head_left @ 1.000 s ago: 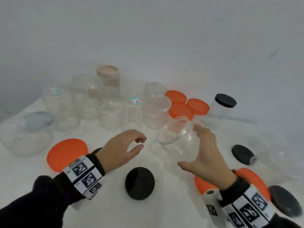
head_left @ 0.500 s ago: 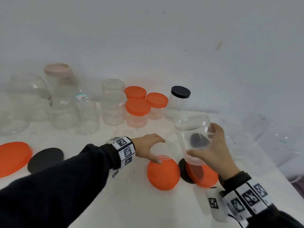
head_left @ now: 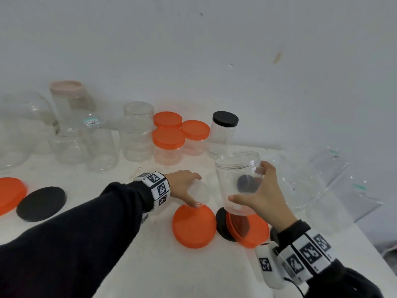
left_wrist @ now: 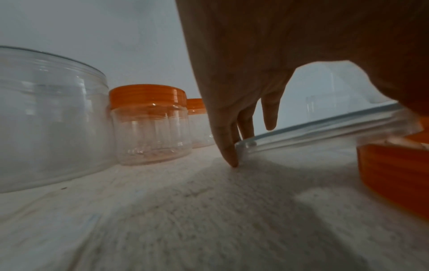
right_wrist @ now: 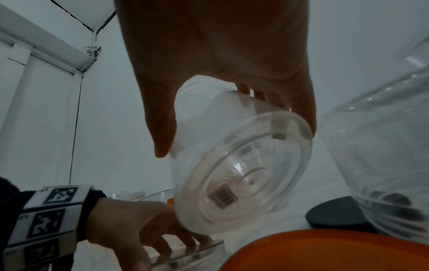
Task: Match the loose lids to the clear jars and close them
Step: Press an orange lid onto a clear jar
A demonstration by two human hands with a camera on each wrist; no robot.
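Note:
My right hand [head_left: 247,183] holds a clear open jar [head_left: 234,166] upright above the table; in the right wrist view its base [right_wrist: 239,174] faces the camera. My left hand [head_left: 193,189] reaches across to a clear flat lid [head_left: 203,193], thumb on its near edge and fingers [left_wrist: 227,146] curled over its far edge. The clear lid [left_wrist: 290,139] lies tilted, one side on the table, the other on an orange lid [head_left: 194,225]. A second orange lid [head_left: 253,233] lies over a black lid [head_left: 221,224] under the jar.
At the back stand orange-lidded jars [head_left: 168,145], a black-lidded jar [head_left: 224,134], a pink-lidded jar [head_left: 68,100] and several open clear jars [head_left: 137,134]. Loose black [head_left: 41,203] and orange [head_left: 10,194] lids lie at left. Big clear containers [head_left: 322,186] crowd the table's right edge.
The view has swung right. My right hand carried the jar right and turned it upright. My left hand reached across and closed on the clear lid.

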